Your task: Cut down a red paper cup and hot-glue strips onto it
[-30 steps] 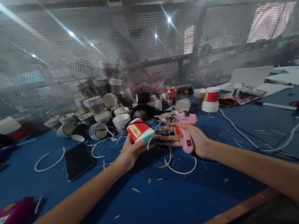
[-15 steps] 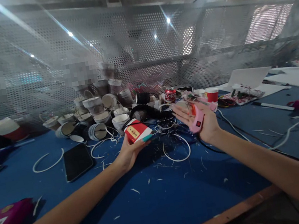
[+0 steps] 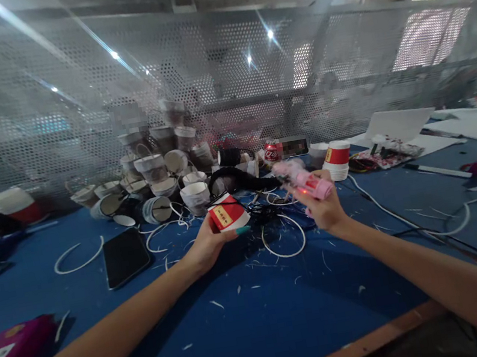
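My left hand [image 3: 204,249] grips a red and white paper cup [image 3: 229,213] with a gold label, tilted on its side. A thin dark strand runs across the cup. My right hand [image 3: 329,211] is wrapped round a pink hot glue gun [image 3: 311,184] with a small red light; its front end is blurred and points left and away from me. Between my hands lies a tangle of black cord [image 3: 266,210], with a white loop [image 3: 287,256] just in front. The cup and glue gun are apart.
Grey-white small buckets [image 3: 150,169] are piled at the back left. A dark phone [image 3: 126,257] lies near my left forearm. Behind my right hand stand a stack of red and white cups [image 3: 338,157] and a red can [image 3: 271,151]. White cable [image 3: 373,201] crosses the right side.
My right hand, earlier palm up with fingers spread under the glue gun, has turned and closed round it. The cup in my left hand has shifted slightly right and down.
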Demonstrator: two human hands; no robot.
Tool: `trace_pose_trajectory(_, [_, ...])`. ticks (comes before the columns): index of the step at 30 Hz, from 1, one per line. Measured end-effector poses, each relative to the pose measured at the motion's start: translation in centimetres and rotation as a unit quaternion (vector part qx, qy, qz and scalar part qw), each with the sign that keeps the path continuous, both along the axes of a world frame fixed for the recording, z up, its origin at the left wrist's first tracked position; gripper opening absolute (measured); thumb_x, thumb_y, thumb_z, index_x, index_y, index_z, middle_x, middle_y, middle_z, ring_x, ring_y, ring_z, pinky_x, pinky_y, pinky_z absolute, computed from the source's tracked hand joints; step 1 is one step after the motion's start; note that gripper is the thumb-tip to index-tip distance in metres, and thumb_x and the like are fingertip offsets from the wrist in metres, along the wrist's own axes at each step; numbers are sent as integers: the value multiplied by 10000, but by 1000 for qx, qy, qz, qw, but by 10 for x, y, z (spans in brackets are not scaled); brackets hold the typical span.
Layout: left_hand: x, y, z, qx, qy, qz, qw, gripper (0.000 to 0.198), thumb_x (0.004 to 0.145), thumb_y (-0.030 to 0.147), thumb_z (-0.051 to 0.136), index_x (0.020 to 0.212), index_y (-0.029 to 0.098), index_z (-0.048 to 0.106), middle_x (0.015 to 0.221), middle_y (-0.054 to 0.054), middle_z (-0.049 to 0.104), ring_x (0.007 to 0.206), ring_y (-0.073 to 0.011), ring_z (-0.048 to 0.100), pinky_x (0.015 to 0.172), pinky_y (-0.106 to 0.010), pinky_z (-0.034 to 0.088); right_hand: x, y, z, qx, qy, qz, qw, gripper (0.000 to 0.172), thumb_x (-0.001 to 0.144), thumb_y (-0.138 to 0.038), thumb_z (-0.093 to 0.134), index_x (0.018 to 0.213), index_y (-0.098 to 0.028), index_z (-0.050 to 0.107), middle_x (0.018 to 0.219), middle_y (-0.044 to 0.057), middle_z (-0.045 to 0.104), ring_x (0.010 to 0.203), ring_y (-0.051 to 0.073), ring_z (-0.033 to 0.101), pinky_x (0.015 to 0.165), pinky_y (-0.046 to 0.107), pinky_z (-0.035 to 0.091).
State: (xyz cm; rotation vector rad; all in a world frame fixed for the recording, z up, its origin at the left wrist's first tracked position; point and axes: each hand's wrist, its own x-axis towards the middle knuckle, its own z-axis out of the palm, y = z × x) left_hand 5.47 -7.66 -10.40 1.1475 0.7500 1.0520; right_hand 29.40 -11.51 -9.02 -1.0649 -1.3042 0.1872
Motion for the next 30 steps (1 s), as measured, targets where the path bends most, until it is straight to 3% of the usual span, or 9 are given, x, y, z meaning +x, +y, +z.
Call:
trace_pose_trajectory(2, [-1,0,-1,-5,3,-11,1000,657,427,62,761,1038,136,531,976,-85,671,901,-221,626,873,-360,455,-6,-8,-1,-17,-112,-25,993,208,625,-367,680,577,-184,592,664,32,535,891,244,515,839,434,364])
trace_pose_trajectory(4, [-2,0,-1,-9,2,-19,1000,657,422,64,757,1036,132,533,966,-85,673,884,-220,629,862,-356,460,-10,-12,-1,-38,-122,-1,992,244,621,-385,677,537,-187,561,670,34,529,841,231,515,812,423,376])
trace_pose_trajectory(7, [-4,0,-1,-10,-11,-28,999,625,462,91,766,1042,137,538,947,-70,676,879,-201,632,887,-340,451,-12,-12,1,-83,45,137,986,231,638,-404,623,583,-188,563,675,39,563,701,195,541,698,372,433])
trace_pose_trajectory(9, [-5,0,-1,-12,-14,-45,999,583,512,111,764,1049,142,540,948,-63,677,893,-198,634,917,-346,438,-10,-9,4,-110,138,246,953,245,668,-411,542,593,-181,579,617,52,576,611,192,544,632,365,448])
trace_pose_trajectory(11, [-5,-1,-1,-16,-10,-57,998,561,529,113,762,1044,142,541,938,-61,681,889,-205,639,926,-367,436,-6,-7,7,-111,173,306,930,248,656,-388,514,566,-173,597,561,60,579,554,189,535,601,363,451])
trace_pose_trajectory(14, [-3,-1,0,-17,-3,-51,999,583,501,98,770,1034,138,536,925,-63,684,867,-211,645,910,-385,448,-4,-6,8,-106,196,311,924,191,608,-332,552,559,-164,630,559,59,608,554,182,549,613,355,463])
trace_pose_trajectory(20, [-1,-4,4,-25,7,-36,999,585,483,111,771,1018,125,536,937,-86,681,881,-222,641,919,-391,439,-15,-8,-7,-187,211,332,900,169,604,-318,626,624,-156,671,539,38,639,468,141,537,480,288,427])
trace_pose_trajectory(23, [-1,-5,6,-31,2,-48,998,593,479,112,770,1025,128,538,958,-87,673,889,-223,636,920,-391,433,-17,-12,-12,-204,195,333,900,168,608,-319,660,638,-156,688,536,33,643,486,129,544,484,267,427])
trace_pose_trajectory(30, [-1,-4,3,-6,12,-85,996,592,521,131,765,1063,153,528,993,-71,659,915,-217,622,904,-380,430,-26,-23,-3,-196,184,355,895,164,583,-326,719,578,-169,674,528,13,621,486,105,528,473,243,429])
